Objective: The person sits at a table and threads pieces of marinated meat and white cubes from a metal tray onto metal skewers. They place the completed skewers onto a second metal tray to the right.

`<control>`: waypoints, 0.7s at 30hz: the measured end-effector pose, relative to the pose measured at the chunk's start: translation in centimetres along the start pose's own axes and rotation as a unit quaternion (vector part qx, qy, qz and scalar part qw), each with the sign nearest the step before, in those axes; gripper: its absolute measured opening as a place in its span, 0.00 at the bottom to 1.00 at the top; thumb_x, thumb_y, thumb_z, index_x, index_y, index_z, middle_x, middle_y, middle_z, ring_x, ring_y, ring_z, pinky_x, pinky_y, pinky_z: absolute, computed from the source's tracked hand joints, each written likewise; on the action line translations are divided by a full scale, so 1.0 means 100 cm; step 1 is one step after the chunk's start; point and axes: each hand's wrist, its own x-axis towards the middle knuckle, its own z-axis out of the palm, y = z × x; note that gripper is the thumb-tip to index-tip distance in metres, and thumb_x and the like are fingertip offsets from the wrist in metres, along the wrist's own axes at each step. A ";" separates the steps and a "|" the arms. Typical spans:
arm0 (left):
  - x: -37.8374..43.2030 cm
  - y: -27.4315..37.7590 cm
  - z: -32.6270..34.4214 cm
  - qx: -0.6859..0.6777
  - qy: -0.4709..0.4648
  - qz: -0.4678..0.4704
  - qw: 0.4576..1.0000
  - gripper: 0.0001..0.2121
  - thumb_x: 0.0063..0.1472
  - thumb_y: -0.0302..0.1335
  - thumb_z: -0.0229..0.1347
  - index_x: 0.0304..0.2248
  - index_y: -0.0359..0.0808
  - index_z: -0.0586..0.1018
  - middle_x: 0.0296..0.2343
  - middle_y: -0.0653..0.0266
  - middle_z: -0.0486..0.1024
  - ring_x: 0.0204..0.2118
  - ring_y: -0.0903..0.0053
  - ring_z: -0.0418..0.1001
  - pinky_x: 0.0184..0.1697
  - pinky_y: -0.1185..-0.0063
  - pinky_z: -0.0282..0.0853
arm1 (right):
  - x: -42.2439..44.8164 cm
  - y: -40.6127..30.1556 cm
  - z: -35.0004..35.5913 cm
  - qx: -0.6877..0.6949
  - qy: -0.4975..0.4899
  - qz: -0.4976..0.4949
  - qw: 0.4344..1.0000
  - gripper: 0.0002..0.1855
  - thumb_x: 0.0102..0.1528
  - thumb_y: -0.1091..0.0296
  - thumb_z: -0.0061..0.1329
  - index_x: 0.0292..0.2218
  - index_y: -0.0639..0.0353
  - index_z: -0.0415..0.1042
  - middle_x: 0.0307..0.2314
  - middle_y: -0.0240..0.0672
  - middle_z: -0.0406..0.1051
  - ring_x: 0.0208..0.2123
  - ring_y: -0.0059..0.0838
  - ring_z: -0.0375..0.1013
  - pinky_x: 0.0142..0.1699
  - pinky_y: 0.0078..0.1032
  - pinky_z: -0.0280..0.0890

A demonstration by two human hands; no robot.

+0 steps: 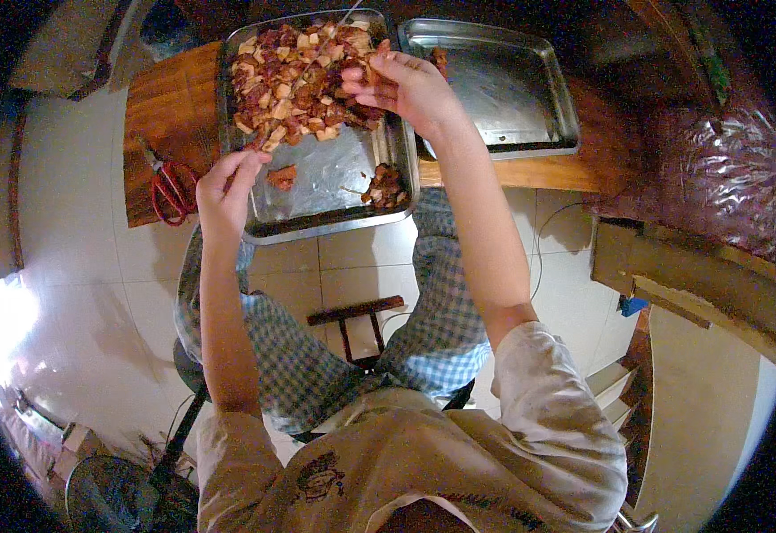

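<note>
Many small chunks of what looks like raw meat [295, 80], dark red and pale, fill the upper part of a metal tray [335, 230]. My left hand [228, 180] pinches a small pale piece [273, 138] at the tray's left side, above its bare lower part. Over the heap's right edge is my right hand [408, 86], with a reddish piece [381, 53] between thumb and fingers. A thin, straight, light-coloured stick or skewer [328, 43] slants across the heap; whether a hand holds it, I cannot tell. One orange piece [282, 178] and a dark clump [385, 186] lie apart in the tray.
Another metal tray [508, 86] stands at the right, with a few reddish bits at its left edge. Red-handled scissors [173, 190] lie on the wooden table [168, 120] at the left. Shiny plastic wrapping [728, 180] covers something at the far right.
</note>
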 end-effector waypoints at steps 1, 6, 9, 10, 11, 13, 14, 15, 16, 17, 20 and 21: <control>-0.001 0.004 -0.001 0.013 -0.016 -0.005 1.000 0.08 0.53 0.26 0.47 0.27 0.31 0.76 0.19 0.73 0.70 0.21 0.90 0.61 0.25 0.91 0.56 | -0.002 -0.004 0.001 0.115 -0.024 0.002 0.993 0.12 0.52 0.69 0.39 0.37 0.66 0.62 0.32 0.43 0.68 0.32 0.33 0.70 0.38 0.24 0.67; -0.005 0.001 -0.003 0.001 -0.072 0.008 0.997 0.07 0.54 0.25 0.47 0.27 0.30 0.75 0.23 0.68 0.73 0.26 0.87 0.66 0.32 0.89 0.59 | 0.009 -0.004 -0.002 0.275 -0.054 -0.044 0.959 0.14 0.55 0.71 0.32 0.41 0.71 0.58 0.38 0.48 0.63 0.42 0.38 0.63 0.45 0.27 0.64; -0.009 0.004 -0.005 -0.006 -0.079 0.012 0.997 0.07 0.54 0.24 0.46 0.27 0.30 0.74 0.25 0.67 0.73 0.29 0.85 0.67 0.35 0.88 0.60 | 0.017 -0.002 -0.003 0.318 -0.066 -0.072 0.943 0.13 0.54 0.73 0.34 0.40 0.71 0.58 0.39 0.49 0.62 0.42 0.38 0.64 0.46 0.27 0.64; -0.009 0.004 -0.006 -0.004 -0.079 0.011 0.997 0.07 0.54 0.24 0.46 0.27 0.29 0.74 0.25 0.66 0.73 0.30 0.85 0.68 0.36 0.87 0.60 | 0.018 -0.002 -0.003 0.328 -0.081 -0.080 0.938 0.13 0.53 0.75 0.35 0.40 0.71 0.58 0.39 0.49 0.62 0.42 0.39 0.63 0.46 0.27 0.63; -0.008 0.004 -0.006 -0.002 -0.081 0.009 0.997 0.07 0.54 0.24 0.46 0.27 0.30 0.74 0.25 0.66 0.73 0.30 0.85 0.68 0.36 0.87 0.60 | 0.018 -0.003 -0.005 0.329 -0.085 -0.085 0.937 0.13 0.53 0.75 0.35 0.40 0.71 0.58 0.38 0.49 0.62 0.42 0.39 0.63 0.46 0.28 0.63; -0.008 0.002 -0.009 0.004 -0.080 0.002 0.997 0.07 0.54 0.24 0.46 0.27 0.30 0.74 0.26 0.67 0.73 0.30 0.85 0.68 0.36 0.88 0.60 | 0.019 -0.004 -0.005 0.331 -0.094 -0.091 0.934 0.13 0.52 0.76 0.34 0.40 0.70 0.58 0.38 0.49 0.62 0.42 0.39 0.63 0.47 0.29 0.63; -0.008 0.002 -0.010 0.002 -0.076 0.000 0.997 0.07 0.54 0.24 0.46 0.27 0.30 0.74 0.25 0.67 0.73 0.30 0.85 0.67 0.35 0.88 0.60 | 0.019 -0.005 -0.004 0.327 -0.087 -0.093 0.936 0.12 0.52 0.75 0.35 0.40 0.69 0.58 0.37 0.48 0.63 0.41 0.38 0.64 0.45 0.29 0.64; -0.008 0.002 -0.010 0.000 -0.072 -0.001 0.997 0.07 0.54 0.24 0.46 0.27 0.30 0.74 0.25 0.67 0.73 0.29 0.85 0.67 0.35 0.88 0.60 | 0.020 -0.006 -0.005 0.322 -0.079 -0.096 0.938 0.12 0.52 0.74 0.36 0.39 0.68 0.59 0.36 0.47 0.64 0.40 0.37 0.65 0.44 0.29 0.64; -0.008 0.003 -0.010 -0.003 -0.068 -0.003 0.998 0.07 0.54 0.24 0.46 0.27 0.30 0.74 0.25 0.67 0.73 0.29 0.85 0.67 0.35 0.88 0.60 | 0.020 -0.007 -0.006 0.317 -0.071 -0.099 0.940 0.12 0.52 0.73 0.37 0.39 0.67 0.59 0.35 0.46 0.65 0.39 0.37 0.66 0.43 0.29 0.65; -0.008 0.003 -0.011 0.003 -0.071 -0.006 0.997 0.07 0.54 0.24 0.46 0.27 0.30 0.74 0.25 0.67 0.73 0.29 0.86 0.67 0.35 0.88 0.60 | 0.021 -0.006 -0.008 0.316 -0.074 -0.100 0.941 0.12 0.52 0.73 0.37 0.39 0.67 0.59 0.35 0.46 0.65 0.38 0.37 0.66 0.43 0.29 0.65; -0.008 0.004 -0.014 0.015 -0.074 -0.008 0.997 0.07 0.54 0.24 0.46 0.27 0.30 0.74 0.24 0.68 0.73 0.29 0.86 0.67 0.34 0.88 0.60 | 0.023 -0.003 -0.012 0.311 -0.080 -0.105 0.941 0.12 0.52 0.71 0.38 0.38 0.67 0.60 0.35 0.47 0.65 0.37 0.36 0.67 0.42 0.30 0.65; -0.008 0.002 -0.014 0.013 -0.074 -0.003 0.997 0.07 0.54 0.24 0.46 0.27 0.30 0.74 0.24 0.68 0.73 0.29 0.86 0.67 0.34 0.88 0.60 | 0.023 -0.003 -0.012 0.309 -0.080 -0.108 0.941 0.12 0.52 0.71 0.38 0.38 0.67 0.60 0.35 0.47 0.65 0.37 0.36 0.68 0.42 0.30 0.66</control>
